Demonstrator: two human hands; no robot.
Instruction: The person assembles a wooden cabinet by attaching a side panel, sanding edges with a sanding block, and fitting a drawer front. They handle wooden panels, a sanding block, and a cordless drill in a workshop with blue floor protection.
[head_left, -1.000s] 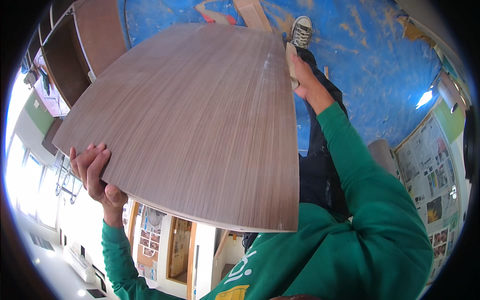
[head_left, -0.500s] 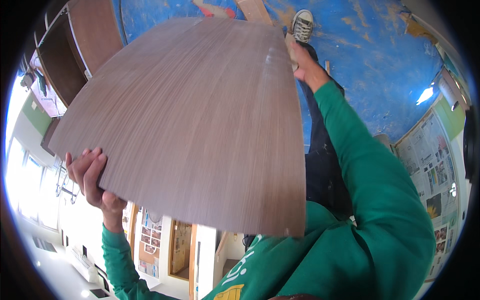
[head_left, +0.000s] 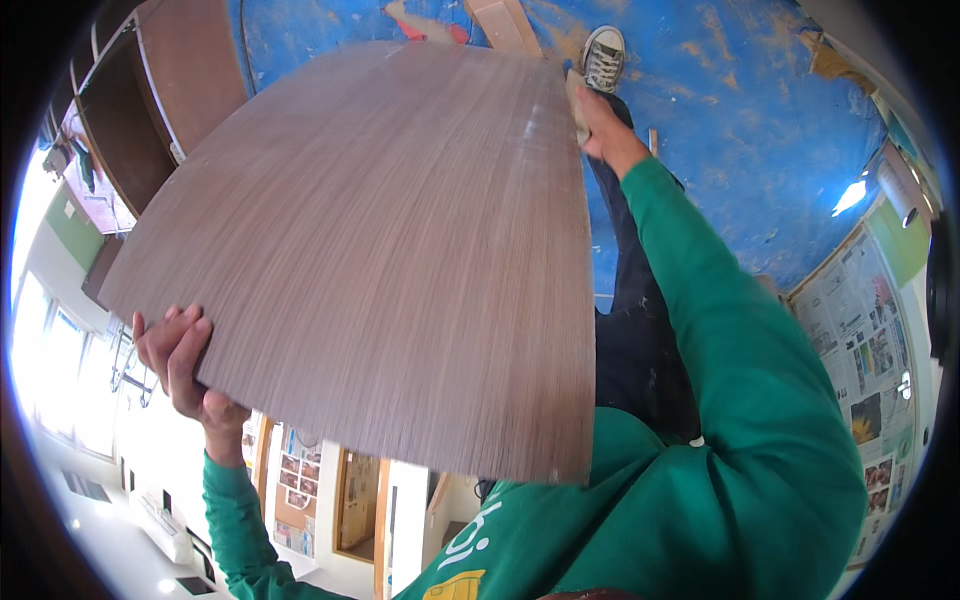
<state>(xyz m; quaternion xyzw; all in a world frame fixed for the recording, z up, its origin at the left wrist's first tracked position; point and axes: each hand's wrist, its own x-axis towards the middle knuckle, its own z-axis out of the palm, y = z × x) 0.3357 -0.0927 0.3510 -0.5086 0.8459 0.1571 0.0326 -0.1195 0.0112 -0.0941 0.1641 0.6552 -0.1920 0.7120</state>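
A large brown wood-grain panel [head_left: 370, 250] fills the middle of the view, tilted up in front of my body. My left hand [head_left: 185, 355] grips its lower left edge, fingers over the face and thumb beneath. At the panel's far right edge, my right hand [head_left: 606, 128] is closed around a flat tan sanding block [head_left: 577, 106]. The block lies along that edge; my palm hides part of it, so its exact form is hard to tell. Whatever supports the panel from below is hidden behind it.
Blue, dust-marked sheeting [head_left: 745, 150] covers the floor. My shoe [head_left: 604, 60] stands beyond the panel's far right corner, near a wooden board [head_left: 503, 25]. A brown cabinet [head_left: 190, 65] stands at the far left. Newspaper sheets [head_left: 860, 340] line the right side.
The panel has tilted slightly, its right edge and near right corner shifting left. My right hand has moved a little left with the sanding block. My left hand keeps its grip.
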